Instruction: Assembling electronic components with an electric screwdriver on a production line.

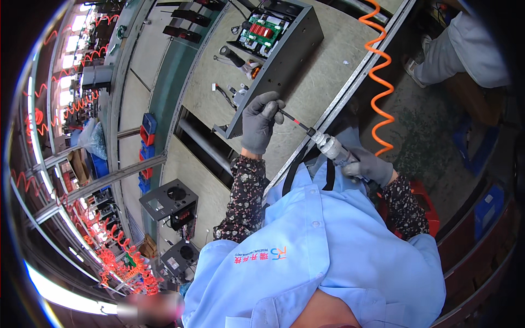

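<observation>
Holding a silver power screwdriver [332, 148], the gloved right grip [369, 166] sits just off the edge of the counter [328, 65]. The screwdriver's thin bit [296, 121] points toward the gloved left grip [261, 123], drawn narrow at the bit's tip; whether it pinches something small, I cannot tell. Beyond, on the counter, stands a grey metal box [295, 46] with a green circuit board [265, 30] inside. An orange coiled hose [391, 87] hangs at right.

From my remote seat I saw a pale-blue buttoned shirt [333, 240], its multicoloured marking [261, 255] at six o'clock in view, dark flower-printed sleeves [246, 191] and grey gloves [257, 127]
</observation>
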A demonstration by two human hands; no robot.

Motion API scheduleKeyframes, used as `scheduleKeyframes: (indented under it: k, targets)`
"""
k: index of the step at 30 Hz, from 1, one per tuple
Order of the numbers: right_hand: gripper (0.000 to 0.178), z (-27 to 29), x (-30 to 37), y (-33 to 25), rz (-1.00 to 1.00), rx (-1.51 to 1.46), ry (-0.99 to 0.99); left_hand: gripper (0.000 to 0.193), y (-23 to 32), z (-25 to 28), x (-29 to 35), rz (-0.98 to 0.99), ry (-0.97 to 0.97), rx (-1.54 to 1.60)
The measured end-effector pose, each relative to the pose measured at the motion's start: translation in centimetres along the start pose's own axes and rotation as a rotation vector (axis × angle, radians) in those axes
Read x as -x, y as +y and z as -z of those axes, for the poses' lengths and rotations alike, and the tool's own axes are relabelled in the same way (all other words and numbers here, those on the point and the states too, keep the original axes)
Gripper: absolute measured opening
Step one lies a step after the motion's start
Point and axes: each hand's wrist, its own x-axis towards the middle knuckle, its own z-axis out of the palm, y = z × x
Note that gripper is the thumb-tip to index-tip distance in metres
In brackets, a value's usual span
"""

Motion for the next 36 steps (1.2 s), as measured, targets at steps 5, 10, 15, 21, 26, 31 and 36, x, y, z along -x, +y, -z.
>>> scheduleKeyframes:
  k: [5, 10, 15, 21, 26, 31, 36]
  targets:
    - [0.049, 0.2, -0.5, 0.2, 0.141, -0.049, 0.08, 0.029, 3.0, -3.6, -1.6, -0.072, 0.125, -0.207]
    - [0.053, 1.5, -1.7, -0.1, 0.419, 0.628, 0.398, 0.03, 3.8, -0.3, -7.2, -0.163, 0.356, -0.904]
    - [0.055, 1.5, -1.7, -1.5, 0.159, 0.518, 0.542, 0.039, 4.3, -0.3, -11.9, 0.213, 0.228, -1.437]
    - [0.054, 1.4, -2.5, -1.2, 0.253, 0.628, 0.468, 0.038, 1.0, 1.4, -13.5, -0.005, 0.41, -1.36]
    - [0.057, 1.0, -2.4, -2.4, 0.056, 0.521, 0.481, 0.024, 1.5, -0.3, -12.9, -0.09, 0.542, -0.776]
    - [0.056, 0.8, -2.5, -3.8, -0.04, 0.335, 0.377, 0.019, 2.3, -1.3, -12.0, -0.061, 0.598, -0.757]
    - [0.061, 1.0, -3.4, -3.7, -0.073, 0.478, 0.423, 0.016, 2.4, -1.1, -11.6, -0.061, 0.532, -0.707]
